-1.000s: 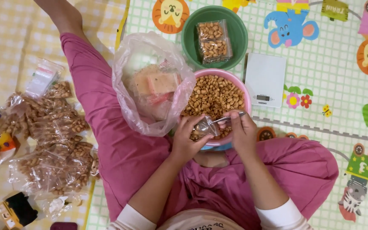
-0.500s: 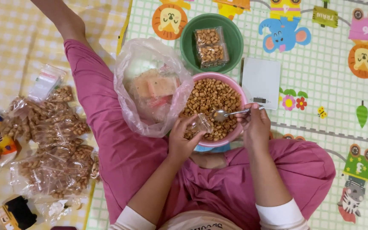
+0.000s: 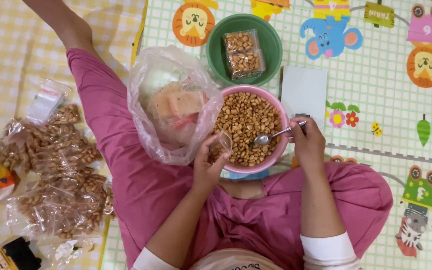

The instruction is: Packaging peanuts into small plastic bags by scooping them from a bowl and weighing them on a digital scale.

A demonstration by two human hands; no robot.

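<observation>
A pink bowl (image 3: 282, 111) full of roasted peanuts (image 3: 246, 120) rests between my legs. My left hand (image 3: 207, 167) pinches a small clear plastic bag (image 3: 224, 143) open at the bowl's near left rim. My right hand (image 3: 307, 142) grips a metal spoon (image 3: 272, 136), whose bowl lies among the peanuts close to the bag. Behind it stands a green bowl (image 3: 271, 47) holding two filled, sealed peanut packets (image 3: 242, 53).
A large clear plastic bag (image 3: 168, 107) with flat packets lies on my left thigh. Several filled peanut packets (image 3: 61, 170) are heaped on the yellow mat at left. A small white scale (image 3: 304, 90) sits right of the bowls on the cartoon play mat.
My right hand drew the spoon away from the small bag and lowered it into the peanuts. My left hand kept the bag at the bowl's rim.
</observation>
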